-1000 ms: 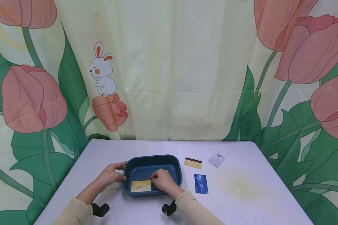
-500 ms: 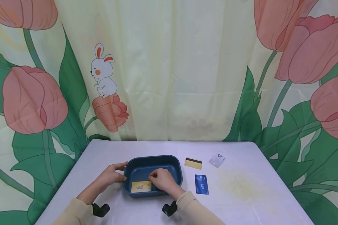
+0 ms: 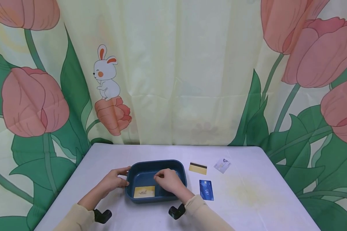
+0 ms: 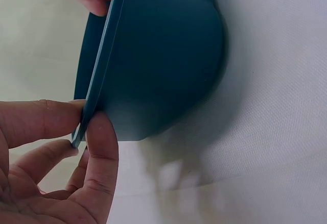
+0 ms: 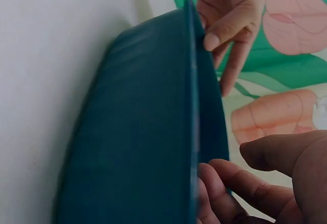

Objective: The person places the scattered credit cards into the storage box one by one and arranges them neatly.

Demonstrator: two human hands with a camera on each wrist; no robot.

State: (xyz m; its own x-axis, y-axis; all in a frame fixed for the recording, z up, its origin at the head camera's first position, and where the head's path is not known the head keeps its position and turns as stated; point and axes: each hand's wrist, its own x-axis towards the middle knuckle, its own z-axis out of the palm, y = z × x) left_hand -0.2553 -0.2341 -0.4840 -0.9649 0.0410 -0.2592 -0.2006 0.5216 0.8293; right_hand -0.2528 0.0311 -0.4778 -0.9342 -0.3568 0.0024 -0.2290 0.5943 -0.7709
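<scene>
Head view: left hand [image 3: 115, 179] pinches the blue tray [image 3: 143, 177]; right hand [image 3: 170, 181] inside, thumb apart from fingers (nothing visibly held); yellow card [image 3: 144, 192] lies near-left within. Apparent step: card release; next calls for lifting clear.

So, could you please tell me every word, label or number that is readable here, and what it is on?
"VIP": the blue card.
Too small to read: the print on the yellow card in the blue tray, and the marks on the silver card.
None discernible: the black-striped gold card.
</scene>
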